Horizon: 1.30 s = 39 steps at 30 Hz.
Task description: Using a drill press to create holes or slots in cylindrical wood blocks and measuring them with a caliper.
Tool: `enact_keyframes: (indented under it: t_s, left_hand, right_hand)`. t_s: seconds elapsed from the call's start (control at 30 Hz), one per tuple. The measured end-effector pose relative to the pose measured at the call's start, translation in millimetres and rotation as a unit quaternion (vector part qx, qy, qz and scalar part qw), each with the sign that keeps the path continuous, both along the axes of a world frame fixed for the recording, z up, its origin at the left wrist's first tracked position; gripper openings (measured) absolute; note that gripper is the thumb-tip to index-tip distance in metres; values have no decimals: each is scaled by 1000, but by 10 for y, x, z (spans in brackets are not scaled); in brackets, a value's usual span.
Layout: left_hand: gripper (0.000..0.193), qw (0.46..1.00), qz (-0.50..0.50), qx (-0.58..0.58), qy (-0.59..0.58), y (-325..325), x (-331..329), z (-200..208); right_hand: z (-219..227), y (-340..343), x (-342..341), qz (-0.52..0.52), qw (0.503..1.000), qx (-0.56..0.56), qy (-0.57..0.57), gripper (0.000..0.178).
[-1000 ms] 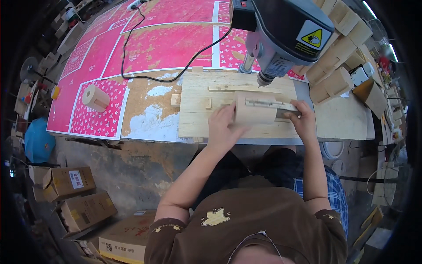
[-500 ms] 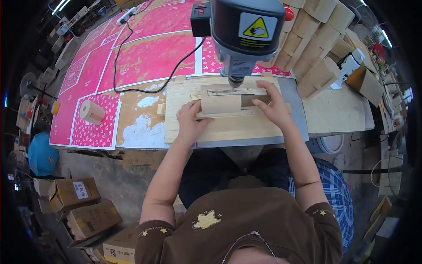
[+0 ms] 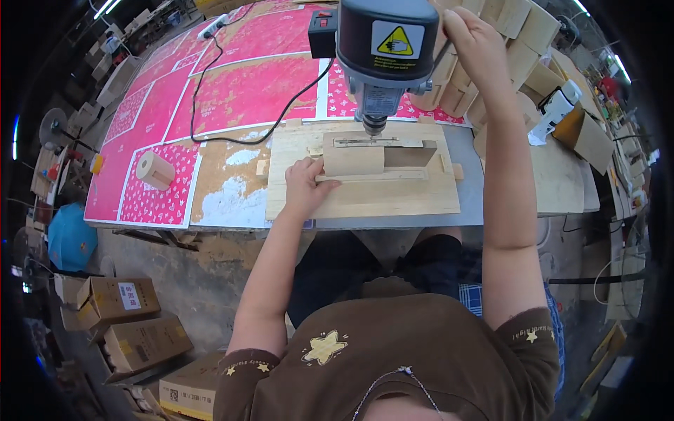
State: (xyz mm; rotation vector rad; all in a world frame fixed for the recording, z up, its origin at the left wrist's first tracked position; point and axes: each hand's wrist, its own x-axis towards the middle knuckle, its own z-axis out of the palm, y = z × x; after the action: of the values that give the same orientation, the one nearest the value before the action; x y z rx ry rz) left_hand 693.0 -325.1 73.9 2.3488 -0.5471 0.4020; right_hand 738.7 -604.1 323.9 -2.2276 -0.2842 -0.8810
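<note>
A pale, curved wooden piece (image 3: 353, 161) lies in a jig on a flat wooden board (image 3: 393, 200), below the drill press's chuck (image 3: 374, 125). At its left end my left hand (image 3: 307, 186) grips it, the fingers over the upper side and the thumb along the front edge. A narrow slotted strip (image 3: 375, 142) runs along the back of the piece. My right hand (image 3: 474, 35) is raised beside the drill press head (image 3: 386, 42), closed round the end of its feed lever (image 3: 441, 52); the knob is hidden in the hand. The drill tip seems just above the strip.
Stacked wooden pieces (image 3: 516, 42) stand behind my right arm. A wooden cylinder (image 3: 155, 170) sits on the pink-covered table (image 3: 246, 81) at left. A black cable (image 3: 194, 105) loops from the drill press. Cardboard boxes (image 3: 119, 302) rest on the floor.
My right hand has left the right end of the wooden piece and moved up to the drill press's feed lever. My left hand stays on the piece's left end.
</note>
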Motion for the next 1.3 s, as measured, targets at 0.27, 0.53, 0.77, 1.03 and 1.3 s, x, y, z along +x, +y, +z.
enact_keyframes:
  t_s: [0.27, 0.53, 0.77, 1.03, 1.3]
  left_hand:
    - [48, 1000, 1, -1, 15, 11, -1, 9]
    - [41, 1000, 0, -4, -17, 14, 31, -73]
    - [38, 1000, 1, -9, -8, 16, 24, -37]
    - [45, 998, 29, 55, -12, -291, -47, -41]
    - [53, 999, 22, 49, 8, -393, -51, -45]
  right_hand:
    - [-712, 275, -1009, 1, 999, 41, -12, 15]
    - [-1658, 334, -835, 18, 994, 17, -110, 7]
    - [-1032, 294, -835, -15, 980, -38, -194, 7]
    - [60, 171, 244, -132, 986, -97, -1, 41]
    - [-137, 183, -534, -92, 993, -72, 1, 30]
